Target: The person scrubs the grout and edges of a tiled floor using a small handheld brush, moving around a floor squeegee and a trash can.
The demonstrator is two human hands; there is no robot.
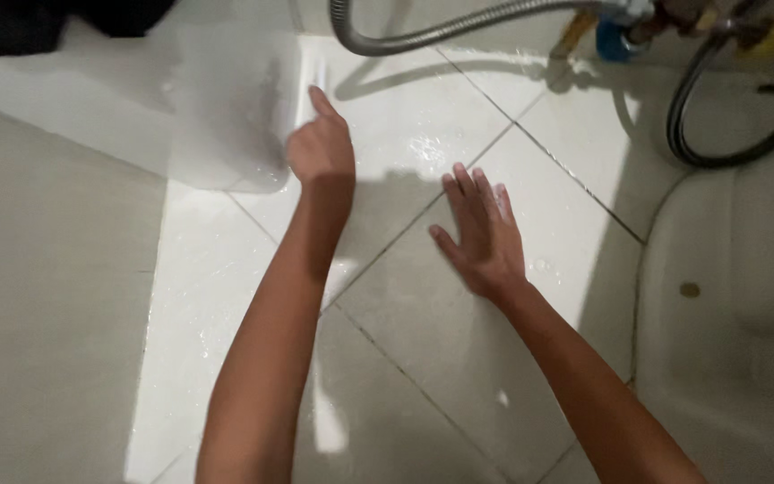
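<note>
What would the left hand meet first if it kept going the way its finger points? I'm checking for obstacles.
Probably the pale translucent sheet standing at the wall corner: the left hand points up and slightly left beside its edge. Depth is unclear; otherwise the wet tiled floor.

— Any packages, labels, signs or screens in view?
— None to be seen. No box, no bag, no wrapper anywhere.
— No sticker or printed tag, perhaps near the top edge?
— Nothing that can be told as one. Too dark and blurred at the upper left corner to make out more.
— No display or lit panel either?
— None at all.
</note>
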